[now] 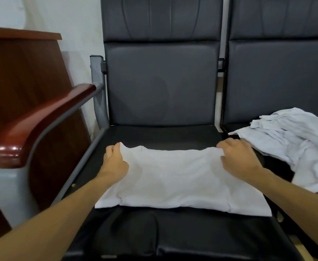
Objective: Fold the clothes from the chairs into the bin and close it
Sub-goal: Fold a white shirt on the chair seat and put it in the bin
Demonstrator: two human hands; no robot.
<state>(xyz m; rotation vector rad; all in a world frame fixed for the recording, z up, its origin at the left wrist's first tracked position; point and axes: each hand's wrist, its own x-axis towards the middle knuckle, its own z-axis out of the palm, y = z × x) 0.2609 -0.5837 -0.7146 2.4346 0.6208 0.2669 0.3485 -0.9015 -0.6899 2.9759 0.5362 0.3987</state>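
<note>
On the seat of the black chair [163, 134], toward its front edge, lies a white shirt [175, 178]. It is spread flat and looks partly folded, with its sides tucked in. The left hand [114, 162] has its fingers curled around the shirt's far left corner. The right hand [239, 157] pinches the far right corner in the same way, so both hands hold cloth. I think the next step is one more fold, bringing the far edge toward the near edge. On the seat of the next chair [278, 72], to the right, sits a messy pile of white clothes [295, 136] that is not folded yet. The bin is nowhere to be seen (so I cannot tell if anything is inside it). The job looks like it has a long way to go. This shirt needs finishing, the pile needs folding, it all has to go in the bin, and the bin must be closed.
</note>
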